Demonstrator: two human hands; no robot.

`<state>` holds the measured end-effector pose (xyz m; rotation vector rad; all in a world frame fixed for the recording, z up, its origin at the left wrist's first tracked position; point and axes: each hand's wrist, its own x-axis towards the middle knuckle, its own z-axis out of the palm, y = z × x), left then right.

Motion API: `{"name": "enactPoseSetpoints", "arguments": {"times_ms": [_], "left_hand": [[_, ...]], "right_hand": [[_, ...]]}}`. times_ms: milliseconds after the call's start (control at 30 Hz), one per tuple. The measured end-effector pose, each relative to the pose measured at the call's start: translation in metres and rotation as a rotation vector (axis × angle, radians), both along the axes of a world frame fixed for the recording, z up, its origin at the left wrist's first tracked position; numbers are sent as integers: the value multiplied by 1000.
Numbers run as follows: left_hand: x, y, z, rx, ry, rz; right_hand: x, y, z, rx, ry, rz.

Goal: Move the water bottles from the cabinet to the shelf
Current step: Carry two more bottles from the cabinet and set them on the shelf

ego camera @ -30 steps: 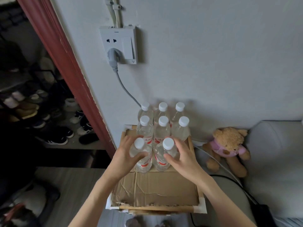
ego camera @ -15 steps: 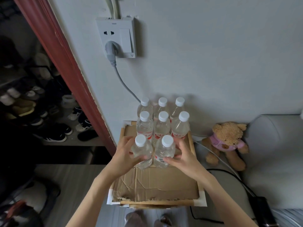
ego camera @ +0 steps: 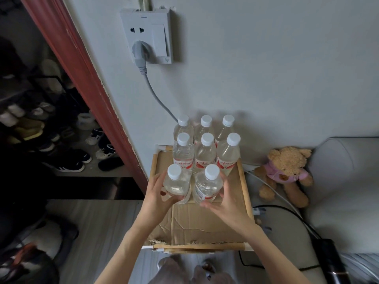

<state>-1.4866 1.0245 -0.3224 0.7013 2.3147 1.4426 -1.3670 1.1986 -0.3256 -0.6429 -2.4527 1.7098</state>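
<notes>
Several clear water bottles with white caps stand on a cardboard-covered wooden shelf top [ego camera: 196, 224] against the wall. The two front ones are in my hands. My left hand [ego camera: 156, 196] wraps the front left bottle [ego camera: 176, 186] from the left side. My right hand [ego camera: 224, 201] cups the front right bottle [ego camera: 208, 187] from the right and below. Behind them stands a middle row of three bottles with red labels [ego camera: 206, 154], and a back row of three [ego camera: 205, 125] against the wall. Whether the two front bottles rest on the cardboard or hang just above it cannot be told.
A wall socket [ego camera: 148, 35] with a grey plug and cable hangs above the bottles. A teddy bear [ego camera: 286, 171] and a white cushion [ego camera: 344, 191] lie to the right, with black cables [ego camera: 287, 212] on the floor. A red door frame [ego camera: 82, 74] and shoe rack [ego camera: 51, 140] are left.
My fingers have slid lower and closed further around the two front bottles. The view has tilted down a little; the other bottles have not moved.
</notes>
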Motion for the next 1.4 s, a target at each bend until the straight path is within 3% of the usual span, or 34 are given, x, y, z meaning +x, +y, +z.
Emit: {"name": "enactPoseSetpoints", "arguments": {"times_ms": [100,233,433,567,767,1400], "left_hand": [[1,-4,-17,-70,-79,-67],[12,4,-28,-56,-222,101],[21,18,-27,-14,-217,217],[17,21,-31,5,-229,221],[17,25,-35,42,-262,233],[5,32,-45,52,-217,230]], "right_hand": [[3,5,-4,-42,-73,67],[-1,6,-15,31,-59,-66],[-8,-14,-26,56,33,-214],[-11,-11,-44,-101,-34,-204],[-16,-8,-56,-182,-98,-217],[-30,-4,-51,-202,-80,-262]]}}
